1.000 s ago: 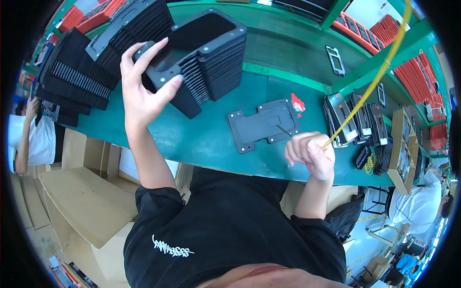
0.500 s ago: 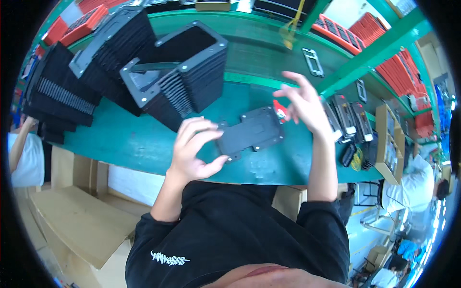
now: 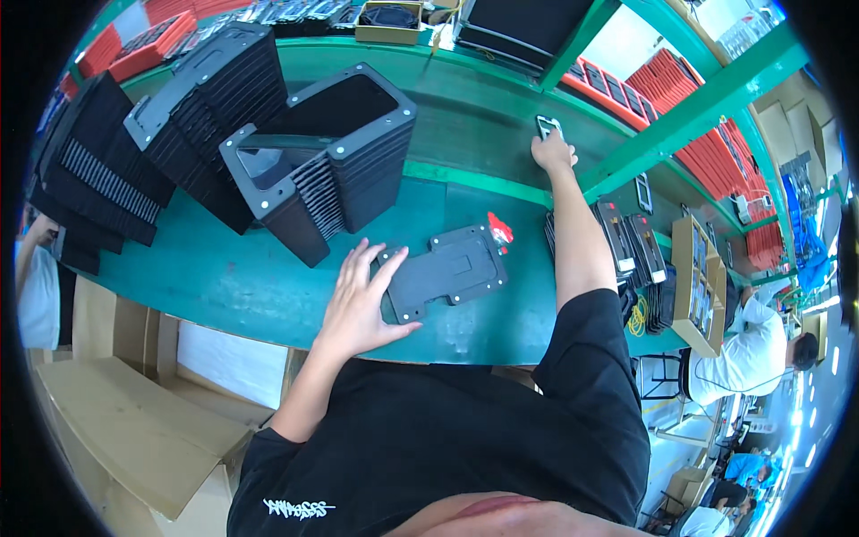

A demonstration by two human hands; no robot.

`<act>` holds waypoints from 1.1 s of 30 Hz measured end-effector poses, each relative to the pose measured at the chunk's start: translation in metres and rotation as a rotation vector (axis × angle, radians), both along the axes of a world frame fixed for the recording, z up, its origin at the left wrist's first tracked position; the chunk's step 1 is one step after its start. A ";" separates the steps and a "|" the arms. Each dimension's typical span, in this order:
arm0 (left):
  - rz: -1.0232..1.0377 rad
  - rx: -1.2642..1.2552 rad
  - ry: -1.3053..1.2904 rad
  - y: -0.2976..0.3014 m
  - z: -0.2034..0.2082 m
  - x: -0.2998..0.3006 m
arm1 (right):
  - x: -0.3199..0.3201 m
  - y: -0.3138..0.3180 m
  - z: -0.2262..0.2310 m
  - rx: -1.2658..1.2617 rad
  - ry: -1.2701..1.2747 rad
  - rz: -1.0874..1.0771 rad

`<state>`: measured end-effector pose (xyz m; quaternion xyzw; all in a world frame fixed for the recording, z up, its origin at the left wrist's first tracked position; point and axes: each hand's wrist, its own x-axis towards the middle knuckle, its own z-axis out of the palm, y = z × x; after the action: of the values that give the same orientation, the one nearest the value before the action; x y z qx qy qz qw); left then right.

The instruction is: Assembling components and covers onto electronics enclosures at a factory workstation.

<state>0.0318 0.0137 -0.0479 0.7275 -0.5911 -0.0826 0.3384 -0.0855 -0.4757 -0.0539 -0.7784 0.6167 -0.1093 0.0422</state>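
Observation:
A flat black plastic casing with silver corner fasteners lies on the green workbench in front of me. My left hand is at its left end, fingers apart, the fingertips by its upper left corner and the thumb near the lower one. A small red tag-like piece shows at the casing's upper right corner. My right arm stretches far forward over the dark belt, where my right hand closes on a small light-coloured rectangular frame. The hand covers the frame's near part.
Tall stacks of black casings stand at the left. Right of my arm are upright black devices, a cardboard divider box and another light frame. A green post slants across the right. People sit at both sides.
My right hand has gone from above the casing's right end forward to the frame on the belt. My left hand stays by the casing. The whole view has shifted slightly.

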 end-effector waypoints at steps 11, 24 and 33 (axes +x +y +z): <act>-0.012 -0.007 0.012 0.001 0.002 0.004 | 0.042 0.013 -0.024 -0.135 0.164 0.296; 0.031 -0.082 0.183 0.001 -0.003 0.004 | -0.026 0.251 0.073 0.346 -0.101 0.692; 0.006 -0.090 0.096 -0.003 -0.006 0.004 | -0.052 0.328 0.029 -0.103 -0.237 0.610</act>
<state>0.0355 0.0108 -0.0537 0.7085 -0.5752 -0.0895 0.3989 -0.1377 -0.1481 -0.0249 -0.9101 0.3398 -0.2125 0.1052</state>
